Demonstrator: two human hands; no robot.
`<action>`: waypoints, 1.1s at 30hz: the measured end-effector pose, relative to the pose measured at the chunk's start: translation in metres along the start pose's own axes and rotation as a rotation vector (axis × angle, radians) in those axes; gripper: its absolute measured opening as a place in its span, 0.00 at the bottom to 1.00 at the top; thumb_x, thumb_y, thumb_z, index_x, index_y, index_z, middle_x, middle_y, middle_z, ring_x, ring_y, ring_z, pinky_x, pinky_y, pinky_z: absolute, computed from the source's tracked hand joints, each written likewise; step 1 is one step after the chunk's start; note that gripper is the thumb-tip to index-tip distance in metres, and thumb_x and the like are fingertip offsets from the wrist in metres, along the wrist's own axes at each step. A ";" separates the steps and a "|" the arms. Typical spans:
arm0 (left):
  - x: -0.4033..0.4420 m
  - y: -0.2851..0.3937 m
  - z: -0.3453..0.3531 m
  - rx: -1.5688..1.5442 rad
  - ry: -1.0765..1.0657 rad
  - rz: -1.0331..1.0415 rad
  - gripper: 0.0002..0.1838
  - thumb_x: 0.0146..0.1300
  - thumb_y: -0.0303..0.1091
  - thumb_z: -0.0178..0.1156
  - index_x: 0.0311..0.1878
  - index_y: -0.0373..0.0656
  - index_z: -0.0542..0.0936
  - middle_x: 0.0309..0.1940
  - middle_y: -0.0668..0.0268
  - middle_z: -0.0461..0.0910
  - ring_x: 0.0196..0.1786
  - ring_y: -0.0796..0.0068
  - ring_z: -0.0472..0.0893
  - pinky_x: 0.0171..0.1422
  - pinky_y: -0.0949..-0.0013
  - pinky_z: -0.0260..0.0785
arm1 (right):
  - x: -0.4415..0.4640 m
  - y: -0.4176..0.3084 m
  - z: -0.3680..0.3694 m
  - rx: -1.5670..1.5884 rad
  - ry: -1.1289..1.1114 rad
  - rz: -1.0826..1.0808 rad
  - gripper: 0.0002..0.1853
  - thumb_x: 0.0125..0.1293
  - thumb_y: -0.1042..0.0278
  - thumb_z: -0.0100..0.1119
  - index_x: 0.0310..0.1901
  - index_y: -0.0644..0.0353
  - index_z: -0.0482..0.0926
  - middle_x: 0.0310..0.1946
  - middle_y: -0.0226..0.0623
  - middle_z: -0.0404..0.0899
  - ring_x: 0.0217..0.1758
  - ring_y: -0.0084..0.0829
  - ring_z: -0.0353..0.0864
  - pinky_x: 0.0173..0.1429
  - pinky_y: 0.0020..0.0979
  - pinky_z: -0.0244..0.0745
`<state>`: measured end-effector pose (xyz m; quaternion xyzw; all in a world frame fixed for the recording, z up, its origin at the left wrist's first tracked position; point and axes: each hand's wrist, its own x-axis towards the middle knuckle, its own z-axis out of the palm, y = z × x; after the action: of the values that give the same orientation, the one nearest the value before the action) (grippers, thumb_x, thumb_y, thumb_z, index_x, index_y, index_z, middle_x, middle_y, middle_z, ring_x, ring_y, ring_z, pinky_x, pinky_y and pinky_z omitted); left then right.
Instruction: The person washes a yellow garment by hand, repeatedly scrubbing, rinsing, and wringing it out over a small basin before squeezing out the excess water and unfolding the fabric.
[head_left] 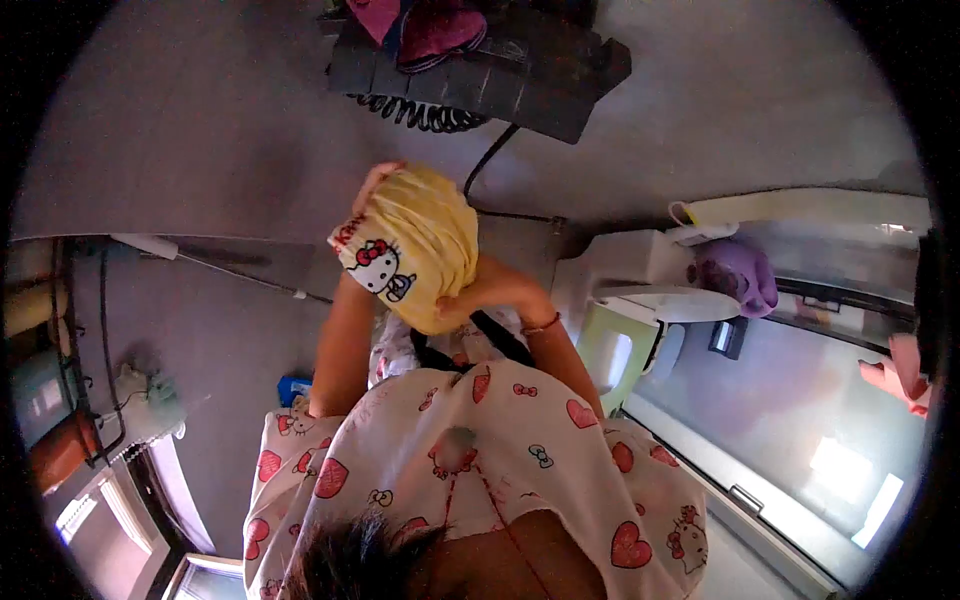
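A yellow cloth item [425, 225], printed with a white cartoon cat and red lettering, is held up in front of my body, bunched in soft folds. My left hand [377, 183] is mostly behind it, its fingers hooked over the upper left edge. On the lower right side, the fingers of my right hand [488, 290] press into the fabric. Whether it is a garment or a towel, I cannot tell.
A dark rack [480, 85] carries pink heart-shaped items [440, 35] ahead. To the right are a white machine with a green panel [612, 355] and a purple cloth [738, 278]. A shelf frame [100, 350] and a pale plastic bag [145, 400] are at left.
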<state>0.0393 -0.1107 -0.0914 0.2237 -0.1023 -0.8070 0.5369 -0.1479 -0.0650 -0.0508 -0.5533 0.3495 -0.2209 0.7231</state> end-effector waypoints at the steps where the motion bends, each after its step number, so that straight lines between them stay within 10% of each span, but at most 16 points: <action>1: -0.005 0.002 0.014 0.218 -0.042 0.195 0.17 0.58 0.37 0.50 0.50 0.43 0.66 0.44 0.64 0.72 0.46 0.72 0.73 0.49 0.69 0.68 | 0.008 0.006 0.007 -0.159 0.002 -0.044 0.42 0.41 0.67 0.67 0.59 0.60 0.56 0.54 0.35 0.64 0.59 0.28 0.60 0.61 0.29 0.58; 7: -0.026 0.031 0.034 1.050 0.102 0.760 0.16 0.49 0.26 0.57 0.44 0.43 0.71 0.42 0.63 0.73 0.40 0.69 0.76 0.45 0.71 0.69 | 0.009 0.021 -0.010 0.136 0.424 -0.216 0.38 0.39 0.67 0.67 0.55 0.65 0.62 0.50 0.35 0.69 0.52 0.22 0.66 0.56 0.27 0.63; 10: -0.038 0.039 0.030 1.735 0.149 0.689 0.20 0.45 0.29 0.60 0.45 0.43 0.72 0.42 0.58 0.74 0.43 0.61 0.76 0.49 0.67 0.67 | -0.015 -0.010 -0.049 -0.066 0.483 -0.245 0.28 0.38 0.69 0.66 0.45 0.62 0.70 0.43 0.35 0.74 0.45 0.27 0.73 0.49 0.28 0.69; 12: -0.036 0.028 0.022 2.016 0.110 0.566 0.25 0.41 0.31 0.63 0.47 0.44 0.72 0.42 0.54 0.74 0.45 0.56 0.74 0.51 0.65 0.66 | -0.024 -0.045 -0.061 -1.028 0.683 -0.311 0.21 0.34 0.73 0.65 0.36 0.58 0.74 0.30 0.33 0.76 0.33 0.35 0.76 0.40 0.32 0.72; 15: -0.021 -0.014 -0.018 1.979 0.003 0.459 0.27 0.38 0.34 0.65 0.48 0.45 0.73 0.42 0.54 0.75 0.46 0.56 0.73 0.52 0.63 0.66 | -0.029 -0.077 -0.054 -1.221 0.664 -0.579 0.18 0.35 0.72 0.63 0.34 0.55 0.75 0.27 0.34 0.72 0.31 0.40 0.73 0.35 0.31 0.71; 21: -0.001 -0.053 -0.042 1.359 -0.293 0.404 0.31 0.45 0.43 0.64 0.53 0.43 0.68 0.51 0.62 0.71 0.54 0.64 0.70 0.56 0.64 0.62 | -0.037 -0.113 -0.029 -1.576 0.432 -1.020 0.15 0.40 0.67 0.56 0.36 0.53 0.76 0.25 0.29 0.63 0.32 0.33 0.70 0.32 0.29 0.71; 24: 0.004 -0.078 -0.030 1.475 -0.211 -0.042 0.30 0.50 0.41 0.62 0.56 0.42 0.65 0.55 0.62 0.66 0.58 0.68 0.65 0.61 0.65 0.57 | -0.048 -0.134 -0.016 -1.569 0.416 -0.985 0.18 0.38 0.67 0.58 0.37 0.54 0.76 0.26 0.29 0.62 0.31 0.30 0.69 0.32 0.29 0.72; 28: 0.003 -0.085 -0.030 0.881 -0.229 0.216 0.35 0.50 0.44 0.61 0.60 0.45 0.58 0.57 0.63 0.63 0.59 0.68 0.65 0.62 0.64 0.57 | -0.047 -0.125 -0.010 -1.488 0.518 -0.985 0.21 0.29 0.74 0.61 0.34 0.57 0.79 0.22 0.31 0.63 0.27 0.32 0.69 0.29 0.28 0.69; 31: -0.002 -0.090 -0.045 -0.109 -0.380 -0.057 0.39 0.51 0.59 0.54 0.61 0.46 0.57 0.59 0.61 0.60 0.61 0.65 0.61 0.64 0.61 0.55 | -0.046 -0.111 -0.006 -1.402 0.633 -0.944 0.22 0.31 0.70 0.62 0.36 0.55 0.77 0.25 0.31 0.62 0.29 0.33 0.70 0.32 0.29 0.71; 33: -0.002 -0.095 -0.049 -0.203 -0.383 -0.090 0.39 0.52 0.59 0.52 0.61 0.45 0.57 0.59 0.60 0.60 0.61 0.65 0.61 0.64 0.60 0.55 | -0.046 -0.107 -0.003 -1.253 0.711 -0.853 0.23 0.31 0.69 0.64 0.37 0.55 0.78 0.25 0.32 0.64 0.29 0.35 0.71 0.32 0.32 0.71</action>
<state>-0.0154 -0.0668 -0.1723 0.0153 -0.1104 -0.8641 0.4908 -0.1737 -0.0654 0.0631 -0.8349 0.3757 -0.4018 -0.0171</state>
